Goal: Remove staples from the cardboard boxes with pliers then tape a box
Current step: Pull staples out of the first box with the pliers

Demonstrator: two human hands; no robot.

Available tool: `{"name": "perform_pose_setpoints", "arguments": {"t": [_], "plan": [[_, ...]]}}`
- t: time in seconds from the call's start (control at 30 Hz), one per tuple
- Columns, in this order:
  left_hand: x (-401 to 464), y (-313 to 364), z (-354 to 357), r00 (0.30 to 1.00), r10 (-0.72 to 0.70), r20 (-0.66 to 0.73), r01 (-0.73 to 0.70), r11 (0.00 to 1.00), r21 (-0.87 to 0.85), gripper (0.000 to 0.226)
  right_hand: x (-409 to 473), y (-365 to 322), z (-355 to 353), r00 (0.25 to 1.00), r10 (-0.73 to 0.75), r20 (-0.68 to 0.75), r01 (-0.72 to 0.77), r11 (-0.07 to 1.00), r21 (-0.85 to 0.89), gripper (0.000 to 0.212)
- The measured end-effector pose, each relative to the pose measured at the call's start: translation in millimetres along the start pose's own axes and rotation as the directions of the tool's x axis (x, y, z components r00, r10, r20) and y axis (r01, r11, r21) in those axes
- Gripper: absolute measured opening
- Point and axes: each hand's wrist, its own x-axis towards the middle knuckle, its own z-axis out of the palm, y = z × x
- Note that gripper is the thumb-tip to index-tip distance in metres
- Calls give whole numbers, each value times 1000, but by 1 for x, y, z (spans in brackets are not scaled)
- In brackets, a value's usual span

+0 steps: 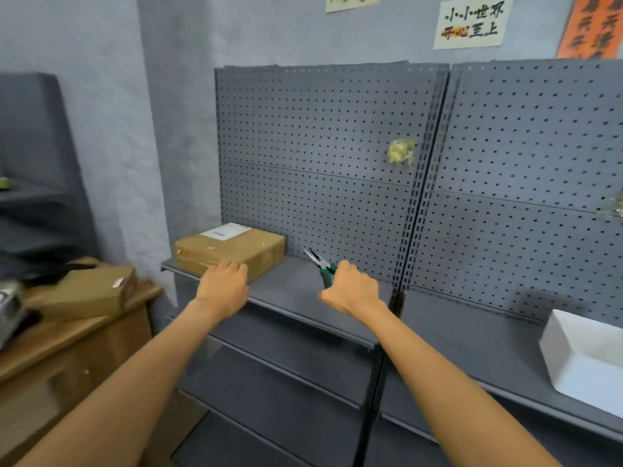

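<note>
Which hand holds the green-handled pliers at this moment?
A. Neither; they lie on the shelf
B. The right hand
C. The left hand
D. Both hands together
B: the right hand is curled round the handles of the pliers, while the left hand reaches to the cardboard box on the shelf.

White tray [583,358] on grey pegboard shelf [455,335]
</note>
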Motion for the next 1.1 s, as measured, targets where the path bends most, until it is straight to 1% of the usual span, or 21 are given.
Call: {"name": "perform_pose_setpoints", "arguments": {"t": [0.13,0.27,0.43,0.53,0.6,0.73,0.9,1.1], "plan": [[-7,-38,12,999,-29,-45,28,999,-39,34,14,-35,13,1000,-21,20,20,1000,17,42],[-12,-60,29,999,-33,-25,32,999,-43,31,29,-59,33,997,-38,71,37,999,22,46],[2,-87,54,998,-65,-9,65,997,-34,32,60,-77,58,992,-47,119,44,999,29,43],[28,-101,64,998,-64,0,64,998,-27,31,92,-82,67,991,-43,124,38,998,41,42],[53,-107,71,998,-63,6,63,998,-15,33,117,-85,72,994,-42,99,36,998,59,42],[104,-111,86,998,-59,21,60,997,-51,36,164,-84,83,995,-26,97,23,999,37,44],[163,-115,109,999,0,-33,-2,998,-69,34,222,-81,93,994,-23,107,25,1000,-15,51],[217,-120,133,999,45,-13,-47,992,-118,36,259,-81,110,983,-2,186,8,999,-35,56]]}}
